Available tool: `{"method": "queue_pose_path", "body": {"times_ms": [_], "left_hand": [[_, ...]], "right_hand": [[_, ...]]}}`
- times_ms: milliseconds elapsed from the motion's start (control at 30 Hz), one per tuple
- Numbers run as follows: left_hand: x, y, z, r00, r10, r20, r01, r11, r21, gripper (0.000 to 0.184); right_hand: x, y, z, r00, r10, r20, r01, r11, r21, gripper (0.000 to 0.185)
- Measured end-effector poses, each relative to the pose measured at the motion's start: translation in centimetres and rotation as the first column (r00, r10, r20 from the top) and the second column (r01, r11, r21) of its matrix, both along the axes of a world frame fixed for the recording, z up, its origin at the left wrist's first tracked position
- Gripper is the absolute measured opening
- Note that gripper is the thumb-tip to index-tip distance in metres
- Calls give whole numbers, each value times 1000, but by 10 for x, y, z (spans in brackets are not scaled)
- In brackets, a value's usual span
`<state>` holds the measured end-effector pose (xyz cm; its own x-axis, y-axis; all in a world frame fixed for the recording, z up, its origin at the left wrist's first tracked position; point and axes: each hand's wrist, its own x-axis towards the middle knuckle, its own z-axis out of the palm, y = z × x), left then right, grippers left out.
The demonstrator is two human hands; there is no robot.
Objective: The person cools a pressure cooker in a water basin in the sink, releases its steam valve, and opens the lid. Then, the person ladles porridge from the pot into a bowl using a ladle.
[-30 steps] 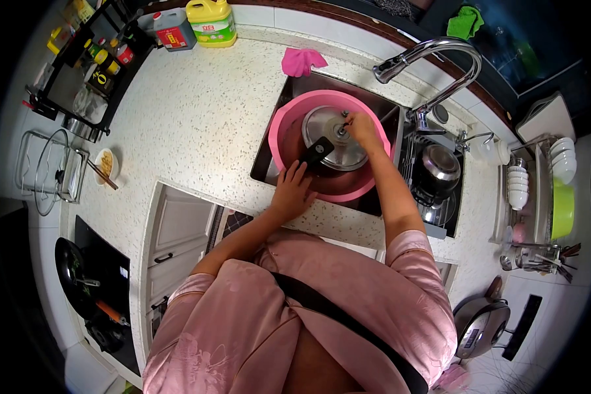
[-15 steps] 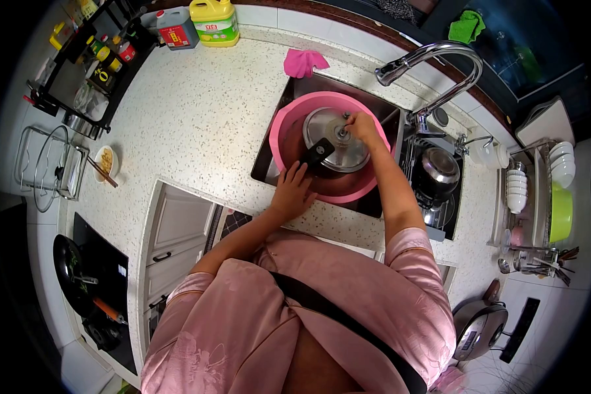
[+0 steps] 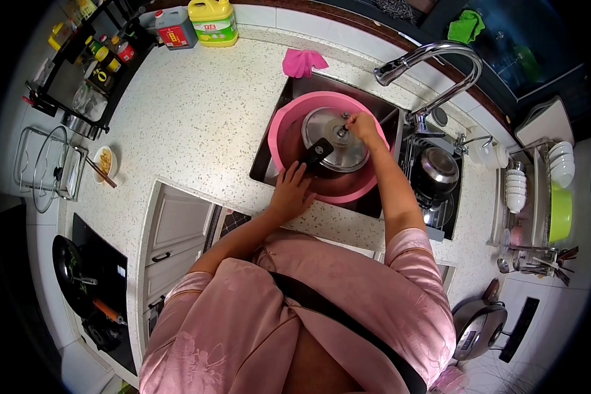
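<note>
A round metal pressure cooker lid (image 3: 348,154) with a black handle (image 3: 318,153) lies tilted inside a pink basin (image 3: 283,141), which stands in the sink (image 3: 261,171). At the near left of the basin, my left hand (image 3: 291,194) grips the end of the lid's handle, its fingertips partly hidden behind the rim. Over the middle of the lid, my right hand (image 3: 363,127) has its fingers pinched together at the small fitting in the centre. Whatever sits between those fingertips is too small to make out.
A chrome faucet (image 3: 469,62) arches behind the sink, with a pink cloth (image 3: 303,62) at its back left corner. Right of the basin rests an upturned pot (image 3: 438,172). A small bowl (image 3: 105,161) with chopsticks stands far left, near a wok (image 3: 69,266).
My right fingers have shifted very slightly at the centre of the lid. The left hand, lid and basin stay practically where they were.
</note>
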<state>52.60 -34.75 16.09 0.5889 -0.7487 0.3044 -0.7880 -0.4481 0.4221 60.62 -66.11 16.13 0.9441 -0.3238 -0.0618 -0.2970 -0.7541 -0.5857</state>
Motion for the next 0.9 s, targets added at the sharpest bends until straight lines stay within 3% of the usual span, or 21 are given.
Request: {"method": "queue_pose_path", "body": {"times_ms": [600,700,800,900], "left_hand": [[1,0,0,1000,-2,-1,2,1000,7,42],[1,0,0,1000,-3,-13,3,1000,10,41],[1,0,-1,1000,-5,-19,5,1000,8,40],[1,0,-1,1000,-6,-12,6,1000,3,40]], "right_hand": [[4,-6,-7,1000,32,1,-31,997,67,11],[7,-6,-8,999,27,-26,-28,1000,-12,10],[6,-8,-9,995,-59,-84,59,998,-2,9],[-1,-13,-13,996,-79,48,82,995,-53,10]]}}
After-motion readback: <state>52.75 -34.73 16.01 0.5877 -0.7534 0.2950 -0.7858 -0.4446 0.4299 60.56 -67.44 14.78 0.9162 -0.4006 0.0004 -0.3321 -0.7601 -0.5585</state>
